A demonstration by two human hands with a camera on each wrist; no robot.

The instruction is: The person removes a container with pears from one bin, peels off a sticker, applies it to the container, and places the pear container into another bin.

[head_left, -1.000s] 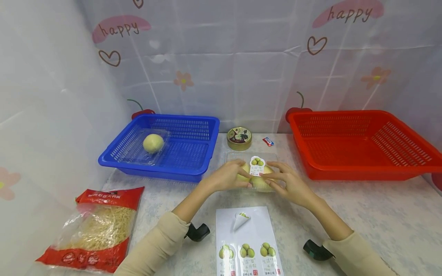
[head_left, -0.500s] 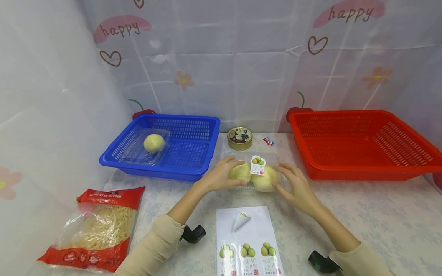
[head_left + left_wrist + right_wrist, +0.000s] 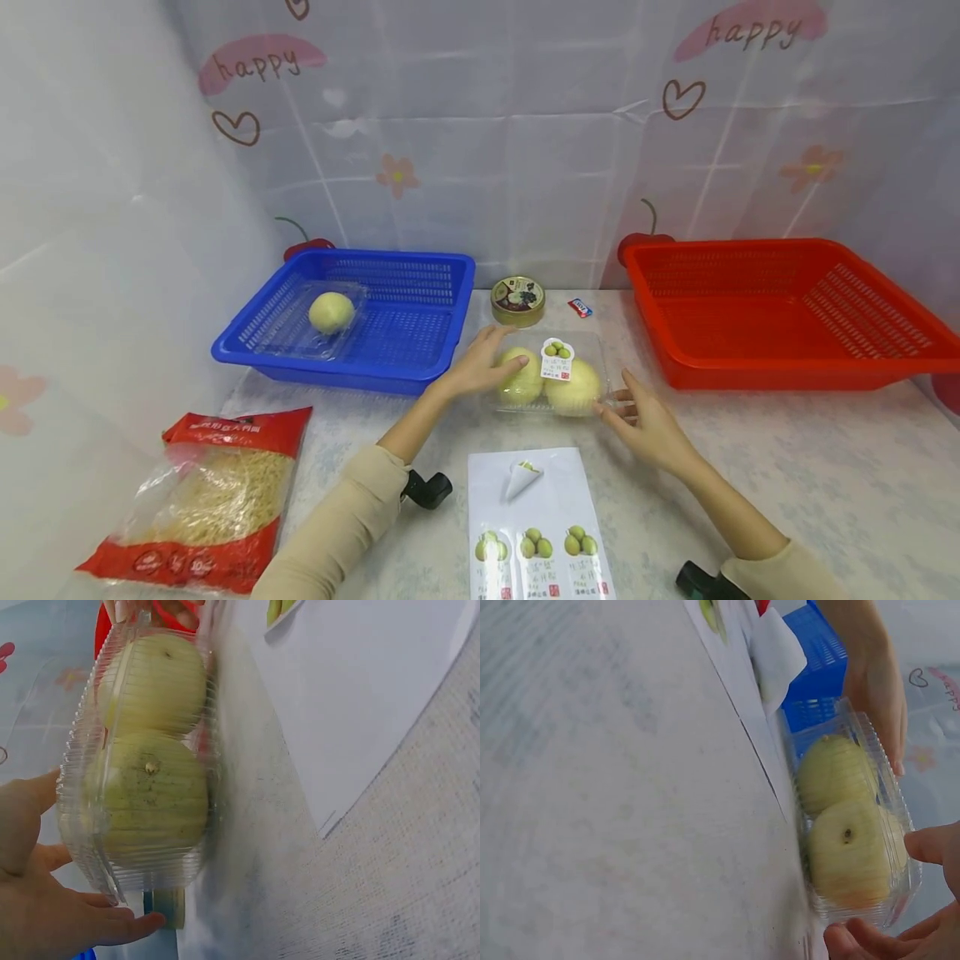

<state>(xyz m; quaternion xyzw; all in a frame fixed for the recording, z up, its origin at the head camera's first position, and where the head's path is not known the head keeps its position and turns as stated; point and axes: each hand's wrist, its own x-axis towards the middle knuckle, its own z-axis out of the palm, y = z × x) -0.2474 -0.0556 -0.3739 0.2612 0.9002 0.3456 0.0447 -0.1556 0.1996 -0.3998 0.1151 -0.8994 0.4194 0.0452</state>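
Observation:
A clear plastic clamshell box (image 3: 545,408) with pale yellow-green round fruits (image 3: 573,390) inside lies on the table, its lid down. The lid bears a white fruit sticker (image 3: 557,367). My left hand (image 3: 480,367) is at the box's left end, fingers spread and fairly straight, thumb over the lid. At the right end is my right hand (image 3: 651,425), its fingers loosely bent and the thumb by the front corner. In the right wrist view, the right thumb and fingers (image 3: 870,941) lie close around the box end; firm contact cannot be made out.
A sticker sheet (image 3: 525,500), one corner label curled up, lies in front. A blue basket (image 3: 408,375) with a fruit and clear box stands left, a red basket (image 3: 795,375) right. Behind are a round tin (image 3: 517,302) and small candy (image 3: 580,307); pasta bag (image 3: 217,500) at left.
Both hands have left the sticker on the lid and moved apart to the ends of the box. The right hand has shifted right and slightly down; the box and sticker are more exposed.

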